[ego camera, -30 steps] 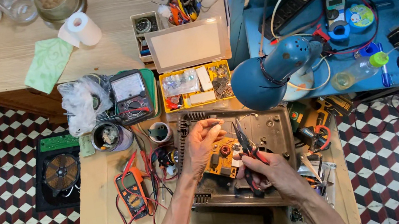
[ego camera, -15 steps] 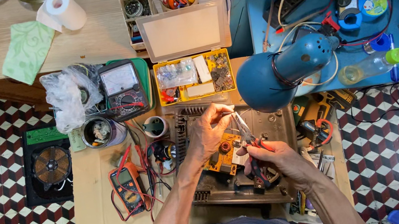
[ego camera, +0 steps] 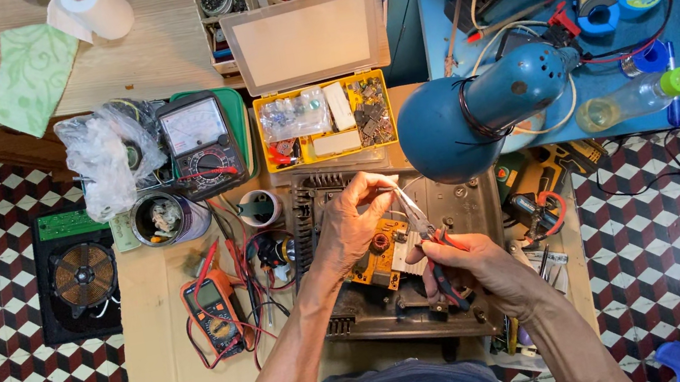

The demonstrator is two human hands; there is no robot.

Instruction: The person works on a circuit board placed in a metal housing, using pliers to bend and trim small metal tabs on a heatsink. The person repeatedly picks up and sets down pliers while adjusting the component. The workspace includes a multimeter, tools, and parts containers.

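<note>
The right hand (ego camera: 477, 265) is closed around the red and black handles of a pair of needle-nose pliers (ego camera: 419, 222), whose thin tips point up and left toward the left hand (ego camera: 352, 226). The left hand is curled, its fingertips (ego camera: 376, 183) pinched just beside the plier tips, apparently on a small part or wire, though it is too small to tell. Both hands work over an opened dark appliance chassis (ego camera: 464, 216) lying on the low counter (ego camera: 158, 341), above an orange circuit board (ego camera: 380, 263) with a copper coil inside it.

Just far of the chassis stands a yellow parts box (ego camera: 326, 119) with its clear lid up. A blue desk lamp (ego camera: 474, 109) hangs over the chassis's right far corner. To the left lie an orange digital multimeter (ego camera: 212, 309) with red leads and, farther off, an analog meter (ego camera: 198, 141). On the floor at far left sits a black induction coil unit (ego camera: 78, 276).
</note>
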